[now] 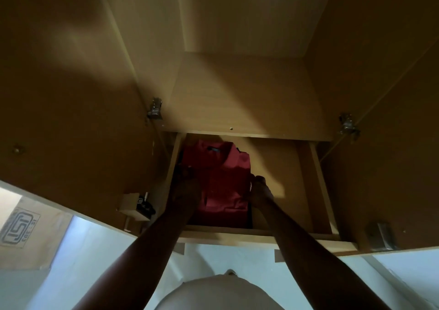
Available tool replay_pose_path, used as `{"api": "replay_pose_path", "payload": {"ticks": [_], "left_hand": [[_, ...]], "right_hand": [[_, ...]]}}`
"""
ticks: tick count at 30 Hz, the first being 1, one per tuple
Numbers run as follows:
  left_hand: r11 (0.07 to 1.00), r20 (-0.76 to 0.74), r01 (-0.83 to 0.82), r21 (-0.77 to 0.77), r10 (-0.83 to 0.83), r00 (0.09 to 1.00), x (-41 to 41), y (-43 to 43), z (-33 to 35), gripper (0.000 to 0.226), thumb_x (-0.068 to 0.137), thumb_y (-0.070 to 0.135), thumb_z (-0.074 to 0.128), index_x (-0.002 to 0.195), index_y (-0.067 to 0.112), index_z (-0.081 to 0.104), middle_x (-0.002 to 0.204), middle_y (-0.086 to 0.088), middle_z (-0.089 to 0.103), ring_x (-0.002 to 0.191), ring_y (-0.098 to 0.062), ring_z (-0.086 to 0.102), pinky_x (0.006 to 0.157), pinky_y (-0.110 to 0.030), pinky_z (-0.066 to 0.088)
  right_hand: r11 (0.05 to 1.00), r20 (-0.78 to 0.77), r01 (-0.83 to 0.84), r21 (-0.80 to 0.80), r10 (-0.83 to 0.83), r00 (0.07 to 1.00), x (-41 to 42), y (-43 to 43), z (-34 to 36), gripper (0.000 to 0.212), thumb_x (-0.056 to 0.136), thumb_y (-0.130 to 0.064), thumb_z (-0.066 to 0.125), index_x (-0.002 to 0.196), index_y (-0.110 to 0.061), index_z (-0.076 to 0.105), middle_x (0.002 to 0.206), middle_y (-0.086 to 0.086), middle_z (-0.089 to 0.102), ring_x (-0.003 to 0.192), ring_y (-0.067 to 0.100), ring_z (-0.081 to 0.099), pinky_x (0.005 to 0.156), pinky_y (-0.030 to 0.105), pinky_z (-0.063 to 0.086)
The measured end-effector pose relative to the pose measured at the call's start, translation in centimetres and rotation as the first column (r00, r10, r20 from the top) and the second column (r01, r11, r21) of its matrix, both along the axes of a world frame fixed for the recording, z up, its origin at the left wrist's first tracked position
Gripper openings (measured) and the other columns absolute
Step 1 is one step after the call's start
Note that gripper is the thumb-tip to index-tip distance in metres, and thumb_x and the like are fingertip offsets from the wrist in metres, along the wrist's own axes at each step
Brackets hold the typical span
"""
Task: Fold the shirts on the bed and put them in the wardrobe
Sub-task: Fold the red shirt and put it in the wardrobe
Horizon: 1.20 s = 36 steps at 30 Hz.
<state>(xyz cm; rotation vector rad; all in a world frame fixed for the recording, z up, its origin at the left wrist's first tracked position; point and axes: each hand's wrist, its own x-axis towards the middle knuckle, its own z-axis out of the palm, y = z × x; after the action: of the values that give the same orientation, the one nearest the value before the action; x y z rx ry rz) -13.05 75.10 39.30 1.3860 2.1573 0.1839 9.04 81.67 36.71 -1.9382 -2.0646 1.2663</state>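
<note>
Presently, item by item.

Shirt (223, 174): red, folded, collar toward the far end. It lies flat in the wardrobe's (237, 95) low compartment (280, 167), hard against the left wall, leaving the right half bare, likely room for another pile.

Left grip (187, 186): at the shirt's left edge, reaching in from the near side. It is too dark and blurred to tell whether the fingers hold the cloth or only touch it.

Right grip (260, 190): at the shirt's right edge, fingers seemingly curled round the fold. One grip on each side keeps the folds from slipping while the bundle is set down or squared up.

Doors: the left door (71, 95) and right door (392, 119) both stand swung wide on metal hinges (155, 110), giving both arms free entry. A lock block (140, 206) sits on the left door's near edge.

Box (19, 226): cardboard, stamped, on the pale floor (95, 250) at the far left, well apart.

Stage, as judged: this shirt is placed or nearly so; release follows.
</note>
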Motion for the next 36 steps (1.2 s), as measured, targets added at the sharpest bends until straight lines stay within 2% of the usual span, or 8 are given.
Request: {"api": "replay_pose_path", "payload": {"ticks": [2,5,8,11,15,24,33,36], "left_hand": [[0.999,-0.016,0.017,0.039,-0.017,1.000,1.3,-1.0,-0.2,0.039,0.099,0.015,0.048,0.137,0.003,0.050,0.137,-0.016,0.052,0.092,-0.007,0.058,0.076,-0.002,0.044],[0.996,-0.055,0.090,-0.004,-0.090,0.994,3.0,-1.7,0.1,0.044,0.095,0.020,0.055,0.138,0.011,0.049,0.141,-0.011,0.050,0.125,-0.027,0.052,0.102,-0.032,0.042],[0.970,-0.079,0.241,0.013,-0.239,0.968,5.6,-2.7,1.6,0.045,0.095,0.023,0.055,0.138,0.014,0.048,0.140,-0.010,0.052,0.130,-0.028,0.048,0.107,-0.036,0.037],[0.940,0.042,0.302,0.157,-0.312,0.949,7.9,-4.2,2.9,0.048,0.089,0.021,0.061,0.136,0.020,0.052,0.125,-0.005,0.064,0.116,-0.022,0.059,0.097,-0.032,0.046],[0.951,0.270,0.250,0.183,-0.293,0.917,9.6,-6.1,2.8,0.029,0.086,0.024,0.062,0.115,0.024,0.067,0.109,0.006,0.071,0.101,-0.014,0.065,0.085,-0.026,0.051],[0.911,0.575,0.387,0.142,-0.394,0.717,7.8,-14.1,-0.5,0.013,0.086,0.018,0.062,0.096,0.024,0.067,0.088,0.002,0.070,0.078,-0.015,0.066,0.069,-0.030,0.053],[0.814,0.650,0.554,-0.174,-0.328,0.686,7.2,-28.8,-8.9,0.028,0.082,0.025,0.064,0.110,0.021,0.068,0.098,-0.001,0.071,0.088,-0.018,0.068,0.080,-0.036,0.058],[0.777,0.650,0.590,-0.220,-0.334,0.682,8.2,-33.0,-12.5,0.028,0.083,0.024,0.063,0.111,0.021,0.068,0.106,-0.001,0.070,0.096,-0.021,0.067,0.086,-0.036,0.056]], "right_hand": [[1.000,0.008,0.008,0.001,-0.008,1.000,0.7,-0.6,0.0,0.079,0.086,-0.039,0.070,0.150,-0.015,0.029,0.153,0.011,0.023,0.128,0.036,0.047,0.102,0.046,0.047],[0.992,-0.077,0.124,0.016,-0.123,0.989,1.7,-1.7,0.1,0.090,0.084,-0.037,0.075,0.153,-0.009,0.025,0.156,0.012,0.019,0.137,0.033,0.039,0.110,0.039,0.041],[0.980,-0.134,0.176,0.092,-0.163,0.978,2.8,-2.4,0.7,0.080,0.086,-0.032,0.074,0.151,-0.012,0.033,0.154,0.010,0.029,0.133,0.025,0.044,0.105,0.027,0.040],[0.963,-0.196,0.218,0.159,-0.185,0.963,4.1,-4.7,2.7,0.067,0.088,-0.025,0.072,0.146,-0.018,0.041,0.150,0.006,0.038,0.101,0.014,0.063,0.088,0.023,0.048],[0.903,-0.303,0.363,0.230,-0.288,0.908,5.7,-10.3,5.3,0.044,0.089,-0.012,0.068,0.131,-0.015,0.058,0.126,0.001,0.062,0.110,0.017,0.065,0.088,0.027,0.052],[0.642,-0.507,0.766,0.036,-0.648,0.568,2.7,-28.4,4.5,0.029,0.076,-0.027,0.071,0.104,-0.025,0.067,0.090,-0.003,0.071,0.079,0.014,0.067,0.064,0.027,0.055],[0.434,-0.322,0.881,-0.190,-0.875,0.361,-0.5,-46.1,-4.1,0.017,0.083,-0.020,0.065,0.096,-0.030,0.066,0.088,-0.003,0.072,0.080,0.015,0.068,0.062,0.026,0.052],[0.391,-0.236,0.907,-0.154,-0.906,0.351,-0.4,-49.6,-9.2,0.014,0.078,-0.038,0.066,0.091,-0.033,0.068,0.088,-0.006,0.073,0.082,0.015,0.070,0.069,0.034,0.055]]}}
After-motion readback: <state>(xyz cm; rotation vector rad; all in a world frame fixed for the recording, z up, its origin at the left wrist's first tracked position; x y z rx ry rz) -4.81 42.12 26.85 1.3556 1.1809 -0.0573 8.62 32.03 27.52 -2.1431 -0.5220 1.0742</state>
